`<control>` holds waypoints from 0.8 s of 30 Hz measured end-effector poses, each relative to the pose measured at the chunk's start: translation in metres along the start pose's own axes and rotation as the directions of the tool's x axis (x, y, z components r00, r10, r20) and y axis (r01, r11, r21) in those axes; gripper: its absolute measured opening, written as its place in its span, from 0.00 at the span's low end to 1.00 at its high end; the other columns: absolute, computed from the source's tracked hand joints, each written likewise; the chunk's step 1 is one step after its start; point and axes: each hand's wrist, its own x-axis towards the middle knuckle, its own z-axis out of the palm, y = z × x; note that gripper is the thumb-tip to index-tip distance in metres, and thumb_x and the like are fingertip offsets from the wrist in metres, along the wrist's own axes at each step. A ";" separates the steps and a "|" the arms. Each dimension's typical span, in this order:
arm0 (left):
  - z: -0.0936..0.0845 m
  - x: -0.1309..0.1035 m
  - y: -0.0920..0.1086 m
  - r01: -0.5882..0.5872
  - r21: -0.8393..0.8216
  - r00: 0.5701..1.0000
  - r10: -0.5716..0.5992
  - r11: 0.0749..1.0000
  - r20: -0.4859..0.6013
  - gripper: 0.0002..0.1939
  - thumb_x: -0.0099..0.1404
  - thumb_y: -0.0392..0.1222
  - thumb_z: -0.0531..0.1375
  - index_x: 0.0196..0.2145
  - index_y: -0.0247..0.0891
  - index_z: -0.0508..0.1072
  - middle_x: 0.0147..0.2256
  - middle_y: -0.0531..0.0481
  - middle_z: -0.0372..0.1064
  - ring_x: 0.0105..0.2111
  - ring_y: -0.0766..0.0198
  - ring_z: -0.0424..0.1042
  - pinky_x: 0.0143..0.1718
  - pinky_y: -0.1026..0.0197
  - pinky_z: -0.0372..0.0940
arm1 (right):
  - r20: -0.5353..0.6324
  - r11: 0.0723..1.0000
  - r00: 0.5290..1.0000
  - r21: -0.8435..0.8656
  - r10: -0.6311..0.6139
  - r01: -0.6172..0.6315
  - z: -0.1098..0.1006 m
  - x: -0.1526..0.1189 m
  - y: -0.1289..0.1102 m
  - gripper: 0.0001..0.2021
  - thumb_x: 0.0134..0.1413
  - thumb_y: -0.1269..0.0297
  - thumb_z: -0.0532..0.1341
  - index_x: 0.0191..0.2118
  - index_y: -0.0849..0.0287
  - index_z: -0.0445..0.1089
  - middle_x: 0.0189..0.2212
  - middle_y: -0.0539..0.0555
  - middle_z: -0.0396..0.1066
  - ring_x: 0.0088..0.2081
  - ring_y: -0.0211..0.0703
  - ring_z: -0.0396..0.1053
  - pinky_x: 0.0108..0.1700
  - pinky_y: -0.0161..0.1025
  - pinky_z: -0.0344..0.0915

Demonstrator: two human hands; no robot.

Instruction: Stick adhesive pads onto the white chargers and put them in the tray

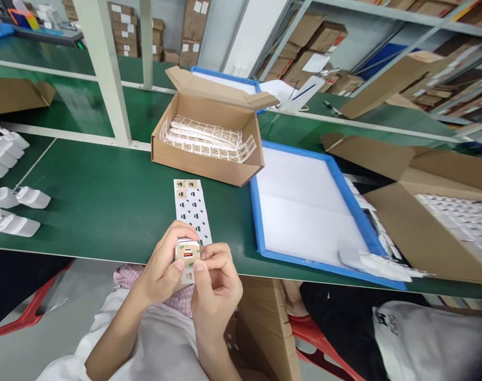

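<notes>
My left hand [161, 270] is wrapped round a white charger [177, 244], its port face turned up toward me. A tan sticker [192, 247] with green marks lies on that face, around the orange-red port. At the sticker's right edge, the thumb and fingers of my right hand [217, 280] are pinched together. A white sticker sheet [190, 211] runs under my hands, overhanging the table's front edge; several tan stickers are left at its far end, and the rest of its visible face shows cut-out spots.
Beyond the sheet stands an open cardboard box [201, 168] of sticker sheets. A blue-rimmed white tray [304, 201] lies to the right, near a carton [431, 233] of white pieces. White chargers [33, 197] sit at the left. Another person's sleeve [431, 338] shows at lower right.
</notes>
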 end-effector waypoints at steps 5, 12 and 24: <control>0.002 -0.001 -0.002 -0.024 0.075 1.000 0.023 0.997 0.017 0.16 0.79 0.55 0.51 0.55 0.44 0.67 0.47 0.46 0.63 0.47 0.55 0.66 0.46 0.55 0.65 | -0.043 0.974 0.988 -0.178 -0.146 0.137 0.001 0.001 0.003 0.10 0.64 0.70 0.65 0.31 0.55 0.68 0.33 0.49 0.66 0.35 0.40 0.69 0.37 0.37 0.68; -0.002 -0.001 -0.016 0.008 0.127 1.000 -0.008 0.992 -0.002 0.17 0.78 0.55 0.51 0.54 0.44 0.68 0.48 0.44 0.64 0.48 0.52 0.68 0.49 0.51 0.68 | -0.067 0.997 0.995 -0.010 0.075 -0.076 0.002 0.005 0.016 0.09 0.65 0.60 0.65 0.47 0.53 0.67 0.32 0.47 0.65 0.31 0.39 0.67 0.35 0.37 0.69; 0.004 0.001 -0.011 0.090 -0.260 0.995 -0.099 0.961 -0.019 0.25 0.69 0.65 0.55 0.50 0.43 0.71 0.47 0.46 0.62 0.43 0.53 0.69 0.42 0.52 0.70 | 0.105 0.990 0.991 -0.117 0.089 -0.076 0.000 0.009 0.015 0.14 0.70 0.50 0.60 0.41 0.56 0.73 0.29 0.47 0.64 0.29 0.39 0.63 0.31 0.37 0.61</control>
